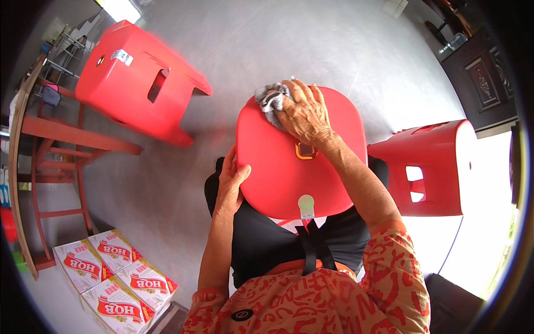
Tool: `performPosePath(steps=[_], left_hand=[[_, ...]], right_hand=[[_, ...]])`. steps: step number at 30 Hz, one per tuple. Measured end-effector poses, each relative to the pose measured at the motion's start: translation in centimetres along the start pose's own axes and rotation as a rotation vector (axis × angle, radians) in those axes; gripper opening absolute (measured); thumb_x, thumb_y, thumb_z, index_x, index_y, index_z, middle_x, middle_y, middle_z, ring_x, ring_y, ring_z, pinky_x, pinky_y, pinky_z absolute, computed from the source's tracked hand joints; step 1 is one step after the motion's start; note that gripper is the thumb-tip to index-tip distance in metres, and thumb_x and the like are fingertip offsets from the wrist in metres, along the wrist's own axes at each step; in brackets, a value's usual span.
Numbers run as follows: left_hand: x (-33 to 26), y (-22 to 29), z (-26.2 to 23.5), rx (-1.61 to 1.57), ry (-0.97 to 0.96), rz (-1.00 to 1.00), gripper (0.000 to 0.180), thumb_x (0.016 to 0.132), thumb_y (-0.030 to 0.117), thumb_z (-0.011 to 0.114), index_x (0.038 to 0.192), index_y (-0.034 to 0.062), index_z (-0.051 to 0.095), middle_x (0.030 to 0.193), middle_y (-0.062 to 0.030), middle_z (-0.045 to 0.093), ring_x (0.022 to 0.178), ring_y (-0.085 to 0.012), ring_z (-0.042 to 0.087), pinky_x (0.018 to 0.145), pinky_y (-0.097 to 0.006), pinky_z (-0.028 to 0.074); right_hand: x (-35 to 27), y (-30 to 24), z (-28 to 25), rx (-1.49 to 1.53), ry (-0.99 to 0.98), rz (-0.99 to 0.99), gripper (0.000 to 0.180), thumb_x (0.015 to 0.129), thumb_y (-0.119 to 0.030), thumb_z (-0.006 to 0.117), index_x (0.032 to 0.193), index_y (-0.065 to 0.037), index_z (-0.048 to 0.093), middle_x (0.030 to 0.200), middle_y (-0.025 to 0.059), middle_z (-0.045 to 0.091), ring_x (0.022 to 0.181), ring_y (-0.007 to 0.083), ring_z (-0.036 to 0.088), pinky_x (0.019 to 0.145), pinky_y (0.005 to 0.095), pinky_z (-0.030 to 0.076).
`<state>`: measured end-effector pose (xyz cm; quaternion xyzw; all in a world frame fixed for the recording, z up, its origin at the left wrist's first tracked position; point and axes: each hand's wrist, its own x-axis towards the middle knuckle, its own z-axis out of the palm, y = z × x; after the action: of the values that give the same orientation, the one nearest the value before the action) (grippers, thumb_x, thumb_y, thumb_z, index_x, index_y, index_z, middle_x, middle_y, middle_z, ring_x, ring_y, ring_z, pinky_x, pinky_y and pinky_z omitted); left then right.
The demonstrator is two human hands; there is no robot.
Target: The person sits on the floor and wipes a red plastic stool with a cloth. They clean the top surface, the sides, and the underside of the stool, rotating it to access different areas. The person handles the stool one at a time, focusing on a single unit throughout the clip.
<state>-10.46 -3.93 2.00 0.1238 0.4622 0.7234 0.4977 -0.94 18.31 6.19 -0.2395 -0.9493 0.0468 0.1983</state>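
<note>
In front of my lap is a red plastic stool (272, 172), its rounded square seat facing up. A square cutout (306, 150) sits near the middle of the seat, and a pale round sticker (306, 204) is at its near edge. My right hand (305, 111) presses a crumpled grey and white cloth (271, 101) onto the seat's far left corner, fingers closed over it. Along the left edge of the seat, my left hand (229, 183) grips the stool, thumb on top and the other fingers partly hidden behind the rim.
Another red stool (136, 83) stands at the far left, and a third red stool (423, 167) is close on the right. Several white and red cartons (117, 278) lie at the lower left. A wooden table (25, 167) and a reddish wooden chair (61, 161) line the left side.
</note>
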Motion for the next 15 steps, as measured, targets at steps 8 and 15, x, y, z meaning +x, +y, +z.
performPosePath(steps=[8, 15], left_hand=[[0.1, -0.5, 0.0, 0.096, 0.086, 0.046, 0.060, 0.089, 0.019, 0.064, 0.142, 0.0051, 0.038, 0.134, -0.0104, 0.050, 0.125, -0.0197, 0.047, 0.105, -0.034, 0.038], [-0.4, 0.0, 1.2, 0.168, 0.110, 0.069, 0.060, 0.090, 0.021, 0.061, 0.142, 0.0046, 0.037, 0.135, -0.0109, 0.049, 0.124, -0.0203, 0.047, 0.106, -0.035, 0.037]], right_hand=[[-9.7, 0.1, -5.8, 0.079, -0.034, 0.015, 0.039, 0.081, -0.022, 0.062, 0.120, -0.016, 0.064, 0.135, 0.0126, 0.048, 0.132, 0.0344, 0.039, 0.109, 0.0534, 0.027], [-16.3, -3.2, -9.2, 0.139, -0.215, -0.011, 0.052, 0.072, -0.024, 0.069, 0.123, -0.022, 0.061, 0.138, 0.0071, 0.045, 0.135, 0.0308, 0.036, 0.109, 0.0569, 0.026]])
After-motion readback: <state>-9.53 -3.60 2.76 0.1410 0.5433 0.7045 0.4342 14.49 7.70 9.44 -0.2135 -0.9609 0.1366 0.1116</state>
